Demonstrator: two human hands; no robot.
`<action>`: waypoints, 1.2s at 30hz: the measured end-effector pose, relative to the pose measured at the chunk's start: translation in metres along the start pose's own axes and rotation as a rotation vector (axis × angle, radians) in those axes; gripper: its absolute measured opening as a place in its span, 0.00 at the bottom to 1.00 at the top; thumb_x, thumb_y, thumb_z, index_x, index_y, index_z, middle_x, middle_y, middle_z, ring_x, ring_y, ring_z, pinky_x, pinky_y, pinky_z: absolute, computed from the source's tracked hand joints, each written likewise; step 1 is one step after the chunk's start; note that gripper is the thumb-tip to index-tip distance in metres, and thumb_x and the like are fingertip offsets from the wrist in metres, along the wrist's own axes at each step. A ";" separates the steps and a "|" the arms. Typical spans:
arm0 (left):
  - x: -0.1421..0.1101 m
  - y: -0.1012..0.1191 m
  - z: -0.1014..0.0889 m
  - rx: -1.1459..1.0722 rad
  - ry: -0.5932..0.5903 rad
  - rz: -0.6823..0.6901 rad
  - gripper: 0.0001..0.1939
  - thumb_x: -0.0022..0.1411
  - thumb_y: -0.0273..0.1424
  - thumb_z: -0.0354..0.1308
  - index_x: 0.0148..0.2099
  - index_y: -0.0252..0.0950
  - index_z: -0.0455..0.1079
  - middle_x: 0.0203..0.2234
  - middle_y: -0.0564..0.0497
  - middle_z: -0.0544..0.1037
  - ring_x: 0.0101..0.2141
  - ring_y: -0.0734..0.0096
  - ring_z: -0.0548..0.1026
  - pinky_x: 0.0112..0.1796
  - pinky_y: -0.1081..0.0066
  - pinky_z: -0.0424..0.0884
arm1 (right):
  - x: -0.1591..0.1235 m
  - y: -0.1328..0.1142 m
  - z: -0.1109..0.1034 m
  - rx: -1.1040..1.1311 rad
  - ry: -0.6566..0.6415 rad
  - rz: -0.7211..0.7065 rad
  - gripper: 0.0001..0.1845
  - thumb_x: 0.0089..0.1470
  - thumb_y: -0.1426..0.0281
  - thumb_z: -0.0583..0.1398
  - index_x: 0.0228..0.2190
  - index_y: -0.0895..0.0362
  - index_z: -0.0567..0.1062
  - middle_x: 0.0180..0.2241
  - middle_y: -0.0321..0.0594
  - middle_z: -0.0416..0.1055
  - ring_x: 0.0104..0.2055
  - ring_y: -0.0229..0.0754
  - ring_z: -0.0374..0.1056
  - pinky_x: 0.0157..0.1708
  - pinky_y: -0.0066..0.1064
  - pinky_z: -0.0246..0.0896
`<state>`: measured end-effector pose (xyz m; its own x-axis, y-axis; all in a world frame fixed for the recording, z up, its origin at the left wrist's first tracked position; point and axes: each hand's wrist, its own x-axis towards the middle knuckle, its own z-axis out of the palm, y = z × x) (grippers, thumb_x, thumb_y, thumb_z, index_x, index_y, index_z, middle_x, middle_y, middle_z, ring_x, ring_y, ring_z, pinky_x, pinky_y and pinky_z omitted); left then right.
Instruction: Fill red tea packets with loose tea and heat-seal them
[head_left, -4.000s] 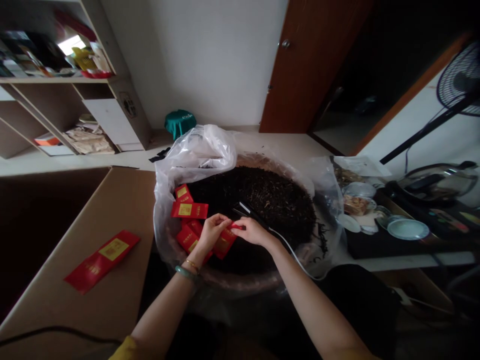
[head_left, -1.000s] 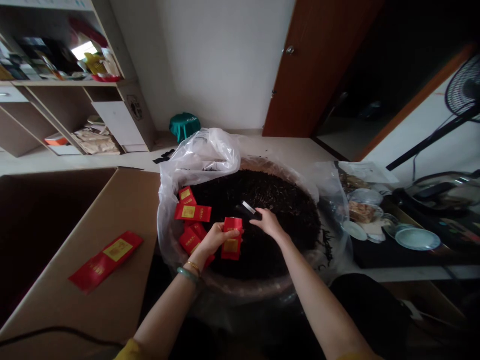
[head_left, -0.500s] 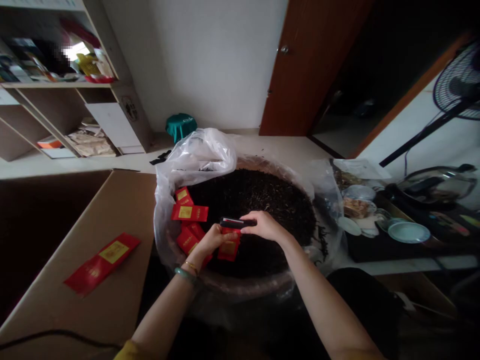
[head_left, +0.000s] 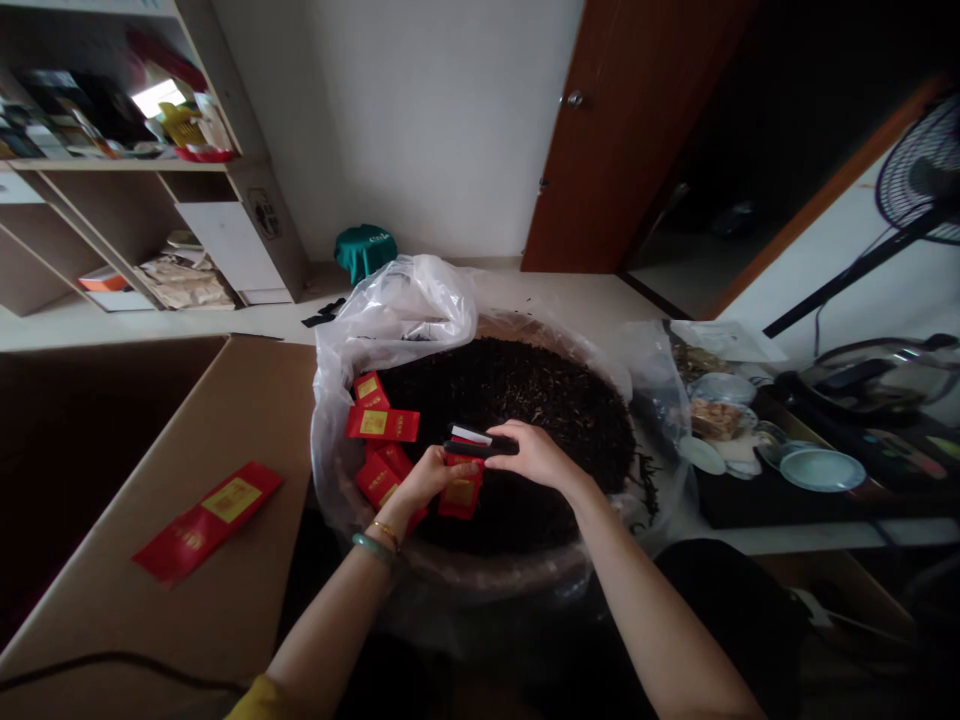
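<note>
My left hand is closed on the top of a red packet with a yellow label, which hangs upright over the dark loose leaves. My right hand grips a black stapler-like tool with a white and red strip along it. The tool lies across the packet's top edge, beside my left fingertips; whether its jaws touch the packet I cannot tell. Several more red packets lie on the leaves at the left side of the wide basket, lined with clear plastic.
Another red packet rests on the flap of a cardboard box at left. At right, a dark table carries a pale dish and bags. A standing fan is behind it. Shelves and a green-covered bin stand behind.
The black tool has tilted slightly and shows more of its white strip. Both hands stay nearly in place with the packet; the view has shifted a little.
</note>
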<state>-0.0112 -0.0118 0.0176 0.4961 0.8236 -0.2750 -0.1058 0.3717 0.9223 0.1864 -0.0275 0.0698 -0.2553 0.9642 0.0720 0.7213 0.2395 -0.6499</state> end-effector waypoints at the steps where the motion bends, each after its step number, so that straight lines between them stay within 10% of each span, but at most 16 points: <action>1: 0.000 0.000 0.000 0.012 -0.002 0.003 0.24 0.38 0.39 0.73 0.36 0.28 0.77 0.24 0.47 0.79 0.25 0.67 0.76 0.30 0.70 0.70 | -0.001 0.001 -0.002 0.006 -0.009 0.009 0.22 0.43 0.68 0.68 0.43 0.55 0.77 0.40 0.41 0.75 0.41 0.44 0.72 0.43 0.34 0.65; 25: 0.003 -0.005 0.000 0.034 0.001 0.010 0.23 0.38 0.41 0.72 0.33 0.28 0.75 0.26 0.46 0.79 0.26 0.67 0.76 0.31 0.69 0.71 | 0.005 -0.002 0.009 0.024 0.047 -0.016 0.12 0.45 0.68 0.67 0.36 0.54 0.79 0.36 0.39 0.76 0.39 0.44 0.73 0.42 0.33 0.65; 36: 0.008 -0.001 -0.002 -0.023 0.357 0.225 0.22 0.40 0.45 0.69 0.30 0.32 0.72 0.20 0.54 0.75 0.22 0.75 0.70 0.25 0.76 0.65 | 0.005 0.057 0.018 -0.052 0.261 0.225 0.21 0.45 0.67 0.66 0.44 0.56 0.75 0.43 0.48 0.74 0.46 0.50 0.71 0.47 0.41 0.64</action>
<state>-0.0092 -0.0049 0.0141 0.1294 0.9805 -0.1477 -0.1989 0.1716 0.9649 0.2142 -0.0117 0.0195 0.0825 0.9885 0.1264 0.7742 0.0162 -0.6327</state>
